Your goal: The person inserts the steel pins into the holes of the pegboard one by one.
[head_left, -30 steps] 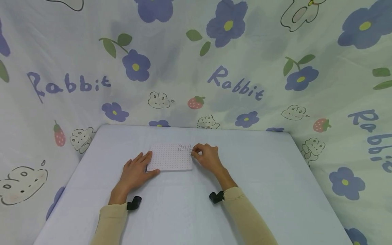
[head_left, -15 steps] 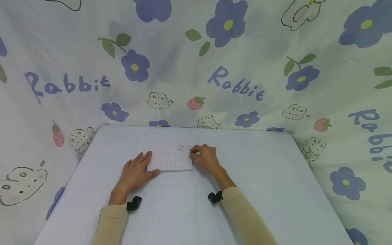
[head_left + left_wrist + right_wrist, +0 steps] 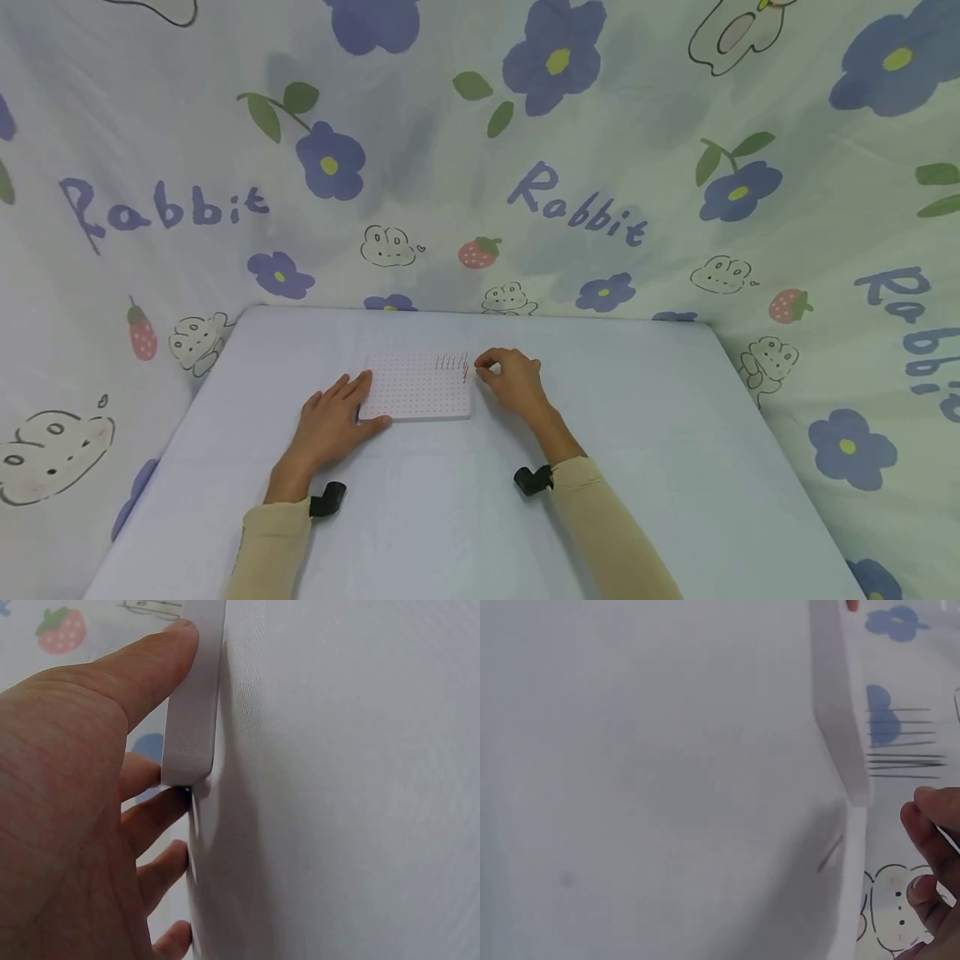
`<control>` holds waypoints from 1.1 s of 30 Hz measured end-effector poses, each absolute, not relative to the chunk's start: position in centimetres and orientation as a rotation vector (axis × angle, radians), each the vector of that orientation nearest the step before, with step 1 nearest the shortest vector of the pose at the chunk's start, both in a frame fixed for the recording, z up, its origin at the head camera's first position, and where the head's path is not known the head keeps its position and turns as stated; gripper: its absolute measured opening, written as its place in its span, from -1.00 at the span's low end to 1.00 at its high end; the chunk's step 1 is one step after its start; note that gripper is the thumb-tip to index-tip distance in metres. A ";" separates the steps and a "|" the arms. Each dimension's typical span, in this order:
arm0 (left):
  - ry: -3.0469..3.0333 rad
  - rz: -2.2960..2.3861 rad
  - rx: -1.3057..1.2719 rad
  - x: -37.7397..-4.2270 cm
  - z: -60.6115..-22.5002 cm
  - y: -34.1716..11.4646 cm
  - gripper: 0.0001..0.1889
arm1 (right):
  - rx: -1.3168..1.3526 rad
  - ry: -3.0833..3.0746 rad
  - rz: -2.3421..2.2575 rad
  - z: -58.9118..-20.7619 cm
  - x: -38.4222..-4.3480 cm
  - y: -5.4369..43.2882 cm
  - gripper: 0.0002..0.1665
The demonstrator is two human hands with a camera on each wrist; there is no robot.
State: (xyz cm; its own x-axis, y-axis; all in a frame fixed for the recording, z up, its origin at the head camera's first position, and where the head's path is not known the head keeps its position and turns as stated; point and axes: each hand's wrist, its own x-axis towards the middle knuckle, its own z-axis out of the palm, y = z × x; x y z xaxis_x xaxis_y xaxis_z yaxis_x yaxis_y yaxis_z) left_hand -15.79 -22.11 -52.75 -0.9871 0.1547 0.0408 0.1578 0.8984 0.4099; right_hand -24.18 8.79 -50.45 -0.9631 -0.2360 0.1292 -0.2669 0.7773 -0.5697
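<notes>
A small white pegboard (image 3: 412,392) dotted with rows of holes lies on the table. Several thin dark pins (image 3: 904,755) stand in a row at its far right corner, and one reddish pin (image 3: 466,375) stands just nearer, by the right edge. My left hand (image 3: 327,423) rests at the board's near left corner, fingers spread along the left side. In the left wrist view its thumb (image 3: 184,637) presses the board's front edge (image 3: 191,712). My right hand (image 3: 513,383) hovers just right of the pins, thumb and index fingertips close together, with nothing showing between them.
A white cloth covers the table (image 3: 637,433). One thin dark sliver (image 3: 830,853) shows on the white surface beside the board in the right wrist view. Behind the table hangs a patterned curtain (image 3: 420,142). Black cameras (image 3: 327,500) sit on both wrists.
My right hand moved slightly left over the board's right edge, then drew back to the right. The reddish pin now stands free of its fingers. My left hand stays put.
</notes>
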 end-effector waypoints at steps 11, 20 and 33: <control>-3.058 -0.671 -0.252 -15.8 -52.5 -22.2 -0.03 | 0.342 -2.830 1.067 -48.4 -24.1 9.5 -0.84; -3.058 -0.676 -0.254 -15.8 -52.4 -22.2 -0.03 | 0.195 -2.910 1.114 -48.7 -23.2 9.7 -0.83; -3.058 -0.677 -0.260 -15.8 -52.5 -22.2 -0.03 | -0.029 -3.039 1.072 -52.0 -22.8 10.6 -0.91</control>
